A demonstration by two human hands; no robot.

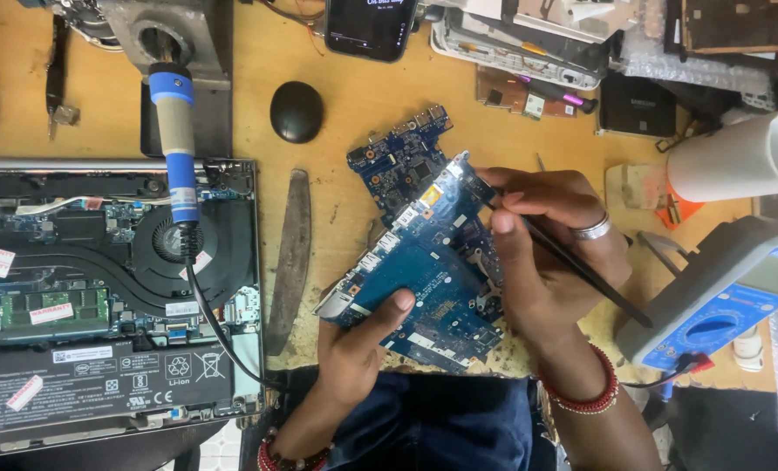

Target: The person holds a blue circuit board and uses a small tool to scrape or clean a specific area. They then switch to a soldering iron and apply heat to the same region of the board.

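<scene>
cluttered wooden workbench [354,105], opened laptop [110,296]

Opened laptop [110,296] lies at the left with a blue-handled soldering iron [177,148] resting across it, black dome [296,112] and phone [371,26] up top, blue multimeter [729,296] right.
</scene>
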